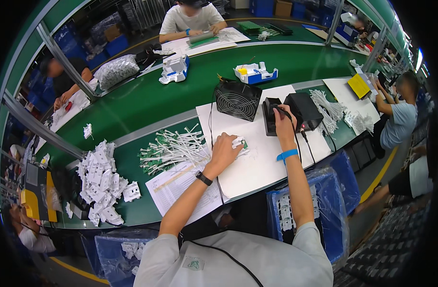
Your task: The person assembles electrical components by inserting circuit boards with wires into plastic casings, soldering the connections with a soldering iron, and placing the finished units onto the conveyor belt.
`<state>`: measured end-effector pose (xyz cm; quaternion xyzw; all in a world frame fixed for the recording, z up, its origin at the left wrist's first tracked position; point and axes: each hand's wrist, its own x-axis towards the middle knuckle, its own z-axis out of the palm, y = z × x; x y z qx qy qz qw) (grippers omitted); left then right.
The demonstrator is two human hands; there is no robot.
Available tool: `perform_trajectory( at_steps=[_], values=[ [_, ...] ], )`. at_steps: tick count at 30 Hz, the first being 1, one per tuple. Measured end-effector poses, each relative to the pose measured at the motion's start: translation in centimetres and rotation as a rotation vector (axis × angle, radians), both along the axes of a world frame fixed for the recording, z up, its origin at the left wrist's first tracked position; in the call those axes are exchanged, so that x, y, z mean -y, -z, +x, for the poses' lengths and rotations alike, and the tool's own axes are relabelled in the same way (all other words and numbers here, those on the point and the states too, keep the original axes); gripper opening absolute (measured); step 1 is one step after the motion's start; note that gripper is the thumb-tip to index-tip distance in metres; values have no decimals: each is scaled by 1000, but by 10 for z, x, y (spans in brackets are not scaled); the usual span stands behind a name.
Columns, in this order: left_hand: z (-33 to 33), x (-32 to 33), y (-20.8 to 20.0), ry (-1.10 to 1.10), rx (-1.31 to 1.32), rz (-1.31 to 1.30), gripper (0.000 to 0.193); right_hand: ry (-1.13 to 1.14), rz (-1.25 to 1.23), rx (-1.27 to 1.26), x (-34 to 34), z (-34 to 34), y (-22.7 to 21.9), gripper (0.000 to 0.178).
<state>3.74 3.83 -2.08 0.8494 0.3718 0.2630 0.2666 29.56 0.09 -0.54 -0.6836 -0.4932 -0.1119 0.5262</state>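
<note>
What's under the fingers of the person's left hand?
Part of a small green-and-white piece shows at the left hand, over a white flat rectangular sheet. The hand covers the rest, so the piece's full shape can't be told.

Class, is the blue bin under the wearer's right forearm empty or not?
Not empty: white parts show inside the blue bin. How full, I cannot tell.

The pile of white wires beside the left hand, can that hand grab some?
Probably yes: the white wires lie just beside the left hand, with nothing seen standing between. But it seems busy holding a small white part.
</note>
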Motion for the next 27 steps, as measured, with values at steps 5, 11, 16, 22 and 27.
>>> perform_trajectory(
  at_steps=[5,11,16,22,27],
  values=[
    [8,0,18,-44,75,-12,41,116,86,2,-7,2,20,17],
    [12,8,19,-133,71,25,40,97,73,-48,-14,1,28,14],
    [17,10,18,-156,50,38,39,207,88,115,-12,5,26,13],
    [15,12,24,-123,102,37,38,94,224,-26,-13,5,23,14],
    [15,14,25,-117,124,42,38,153,208,-154,-3,5,16,18]
  ],
)
